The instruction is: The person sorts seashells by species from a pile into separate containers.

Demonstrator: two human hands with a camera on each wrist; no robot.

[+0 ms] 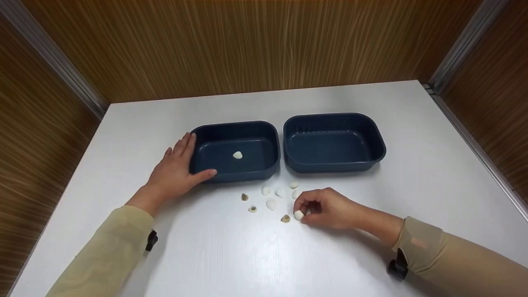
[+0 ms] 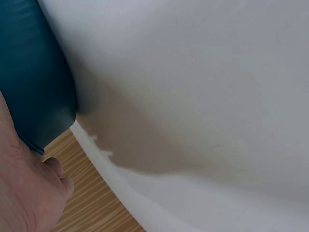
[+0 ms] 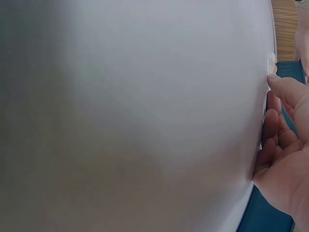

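Note:
Two dark blue trays stand side by side. My left hand (image 1: 172, 172) rests along the left end of the left tray (image 1: 236, 176), thumb over its front rim and fingers straight at its side; in the left wrist view the hand (image 2: 29, 193) is beside the tray wall (image 2: 36, 72). One white shell (image 1: 238, 155) lies inside that tray. My right hand (image 1: 332, 208) pinches a white shell (image 1: 299, 215) between thumb and fingers at the table surface. Near it lie several white shells (image 1: 271, 204) and brown-marked ones (image 1: 285, 218). The right wrist view shows the right hand (image 3: 289, 125) at its right edge.
The right tray (image 1: 334, 167) stands behind my right hand, and no shell shows in it. The white table (image 1: 214, 255) is bordered by wood-grain panels (image 1: 264, 45) at the back and both sides, with metal strips in the corners.

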